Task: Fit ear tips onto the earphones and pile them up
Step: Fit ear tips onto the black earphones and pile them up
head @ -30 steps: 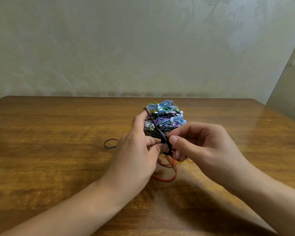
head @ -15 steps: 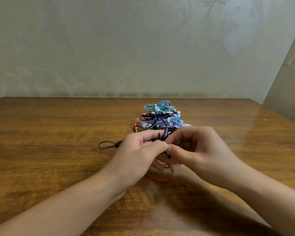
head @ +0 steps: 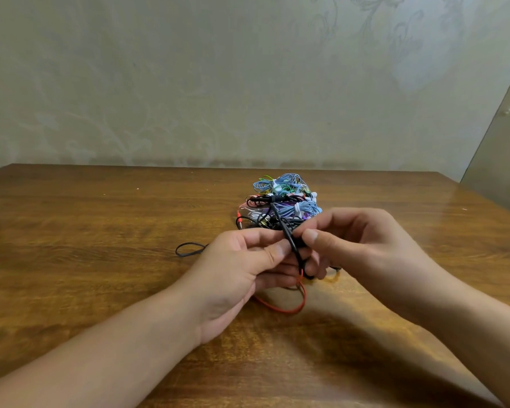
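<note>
Your left hand [head: 242, 269] and right hand [head: 357, 245] both pinch the black earphone [head: 292, 242] between thumb and fingers, thumbs almost touching; whether an ear tip is in there is too small to tell. The black cable's long axis runs from your fingers up and away-left into the pile of earphones [head: 283, 198], which sits on the table [head: 100, 231] directly beyond both hands, slightly nearer the right one. A red cable [head: 289, 307] loops under your hands, so I'd expect the drop onto the pile to go straight forward.
</note>
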